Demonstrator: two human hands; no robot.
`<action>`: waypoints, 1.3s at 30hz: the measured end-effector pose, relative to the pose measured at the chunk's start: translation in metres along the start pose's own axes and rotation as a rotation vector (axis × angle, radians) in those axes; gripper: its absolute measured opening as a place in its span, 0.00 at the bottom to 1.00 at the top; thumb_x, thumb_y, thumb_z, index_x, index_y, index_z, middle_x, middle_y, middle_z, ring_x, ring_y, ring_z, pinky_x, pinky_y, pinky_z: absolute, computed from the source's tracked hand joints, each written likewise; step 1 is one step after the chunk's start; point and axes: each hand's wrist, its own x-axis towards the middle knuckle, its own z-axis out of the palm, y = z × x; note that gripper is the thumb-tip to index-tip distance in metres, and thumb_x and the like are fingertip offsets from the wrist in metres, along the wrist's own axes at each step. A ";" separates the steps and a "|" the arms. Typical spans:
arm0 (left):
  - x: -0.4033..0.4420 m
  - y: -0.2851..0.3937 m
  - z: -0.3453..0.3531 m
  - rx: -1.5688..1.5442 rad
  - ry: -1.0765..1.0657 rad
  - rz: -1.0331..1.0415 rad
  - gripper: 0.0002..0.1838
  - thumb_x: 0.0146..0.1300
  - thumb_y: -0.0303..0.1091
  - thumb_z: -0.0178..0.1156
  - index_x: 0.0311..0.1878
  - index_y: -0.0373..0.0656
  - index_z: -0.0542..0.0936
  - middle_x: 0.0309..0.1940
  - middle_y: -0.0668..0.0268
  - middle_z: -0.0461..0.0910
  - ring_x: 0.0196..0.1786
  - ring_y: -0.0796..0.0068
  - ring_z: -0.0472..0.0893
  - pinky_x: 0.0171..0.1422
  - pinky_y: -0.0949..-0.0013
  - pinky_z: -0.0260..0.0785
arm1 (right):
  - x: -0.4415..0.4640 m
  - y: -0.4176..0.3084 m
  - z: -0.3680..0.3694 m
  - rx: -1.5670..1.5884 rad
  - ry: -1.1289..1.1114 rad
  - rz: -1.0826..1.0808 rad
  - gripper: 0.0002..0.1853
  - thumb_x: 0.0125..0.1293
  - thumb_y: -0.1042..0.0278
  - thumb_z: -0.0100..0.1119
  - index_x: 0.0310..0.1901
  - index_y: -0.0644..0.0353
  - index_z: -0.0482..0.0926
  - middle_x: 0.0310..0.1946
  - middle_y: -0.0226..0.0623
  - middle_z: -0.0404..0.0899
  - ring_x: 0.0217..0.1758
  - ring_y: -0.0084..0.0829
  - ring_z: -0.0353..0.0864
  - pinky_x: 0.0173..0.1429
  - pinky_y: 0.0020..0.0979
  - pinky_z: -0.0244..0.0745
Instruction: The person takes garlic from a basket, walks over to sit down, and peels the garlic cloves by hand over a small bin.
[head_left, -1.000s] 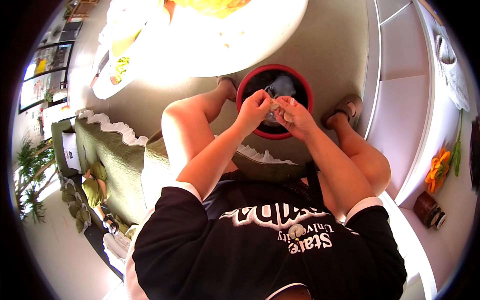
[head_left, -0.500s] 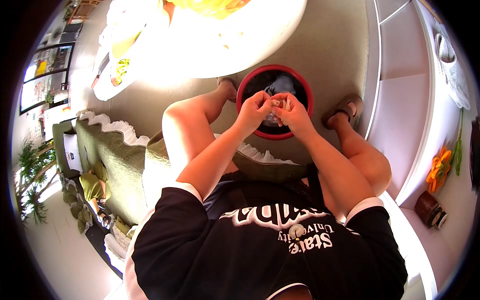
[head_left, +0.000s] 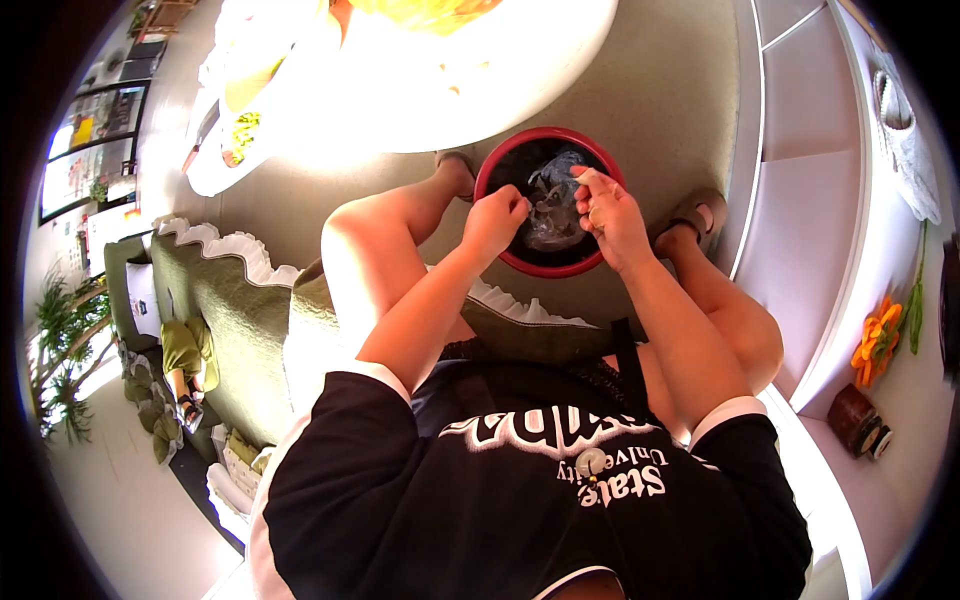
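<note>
Over the left side of a red-rimmed bin [head_left: 611, 160], my left hand [head_left: 494, 222] is closed, its fingertips pinched together. Whatever is in that pinch is too small to make out. My right hand [head_left: 613, 218] is above the bin's right rim, its fingers curled around small pale pieces [head_left: 597, 214] that look like garlic cloves. Another pale bit shows at its thumb and fingertip. Inside the bin lies crumpled clear and bluish plastic [head_left: 556, 205] against a dark lining. The hands are apart, with the bin's opening between them.
A bright, overexposed white table [head_left: 520, 90] stands beyond the bin. My legs straddle the bin, with a sandal [head_left: 697, 220] near its right side. White cabinets [head_left: 810, 210] line the right. A green sofa [head_left: 225, 325] is at left, where another person's legs [head_left: 185, 380] show.
My hands were together over the bin's middle, fingers on pale pieces. They have separated, left hand going left and right hand going right, uncovering the plastic inside. The other person's legs shifted slightly.
</note>
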 end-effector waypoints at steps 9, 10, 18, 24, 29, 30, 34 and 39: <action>-0.003 0.003 0.009 0.327 0.023 0.132 0.09 0.64 0.37 0.49 0.33 0.43 0.74 0.31 0.58 0.78 0.38 0.53 0.78 0.42 0.54 0.71 | -0.002 0.015 -0.002 -0.200 -0.075 0.072 0.16 0.69 0.62 0.50 0.53 0.60 0.71 0.36 0.31 0.74 0.33 0.17 0.71 0.33 0.20 0.69; -0.003 0.011 0.003 0.362 -0.033 0.098 0.09 0.63 0.37 0.50 0.33 0.43 0.74 0.31 0.59 0.78 0.38 0.53 0.78 0.42 0.55 0.71 | -0.003 0.015 -0.002 -0.213 -0.086 0.066 0.16 0.69 0.63 0.50 0.54 0.60 0.71 0.37 0.32 0.74 0.33 0.17 0.71 0.33 0.20 0.69; -0.002 0.042 -0.013 -0.248 0.053 0.271 0.06 0.59 0.29 0.58 0.36 0.38 0.73 0.31 0.60 0.79 0.33 0.63 0.79 0.39 0.67 0.71 | -0.004 0.016 0.002 -0.413 -0.074 0.011 0.14 0.67 0.68 0.50 0.53 0.59 0.72 0.34 0.28 0.76 0.33 0.16 0.72 0.33 0.21 0.70; -0.007 0.051 -0.018 -0.214 -0.045 0.219 0.06 0.58 0.29 0.59 0.37 0.38 0.73 0.29 0.59 0.78 0.34 0.67 0.80 0.40 0.68 0.72 | -0.009 0.015 0.006 -0.557 -0.069 -0.056 0.15 0.64 0.68 0.54 0.52 0.59 0.74 0.34 0.31 0.77 0.34 0.19 0.75 0.35 0.23 0.72; -0.007 0.047 -0.017 -0.230 -0.087 0.210 0.06 0.58 0.29 0.59 0.36 0.38 0.73 0.28 0.60 0.77 0.31 0.71 0.79 0.38 0.70 0.71 | -0.013 0.011 0.008 -0.810 -0.033 -0.175 0.14 0.62 0.67 0.56 0.48 0.60 0.76 0.36 0.41 0.80 0.36 0.30 0.80 0.42 0.29 0.73; -0.007 0.047 -0.017 -0.250 -0.099 0.207 0.06 0.58 0.29 0.59 0.36 0.38 0.73 0.27 0.60 0.77 0.31 0.72 0.78 0.38 0.70 0.71 | -0.014 0.009 0.009 -0.842 -0.031 -0.205 0.14 0.62 0.66 0.56 0.48 0.60 0.76 0.36 0.43 0.80 0.37 0.33 0.80 0.43 0.30 0.73; -0.006 0.045 -0.017 -0.292 -0.135 0.133 0.06 0.58 0.28 0.58 0.35 0.38 0.73 0.27 0.63 0.76 0.30 0.77 0.77 0.36 0.72 0.71 | -0.015 0.009 0.011 -0.908 -0.030 -0.283 0.14 0.62 0.67 0.56 0.48 0.61 0.76 0.39 0.47 0.80 0.40 0.40 0.81 0.46 0.32 0.73; 0.000 0.028 -0.011 -0.415 -0.172 0.056 0.05 0.61 0.29 0.56 0.37 0.38 0.73 0.29 0.63 0.77 0.31 0.79 0.78 0.35 0.72 0.71 | -0.016 0.010 0.012 -0.798 -0.047 -0.254 0.13 0.62 0.69 0.54 0.48 0.62 0.76 0.35 0.41 0.80 0.36 0.30 0.80 0.43 0.28 0.72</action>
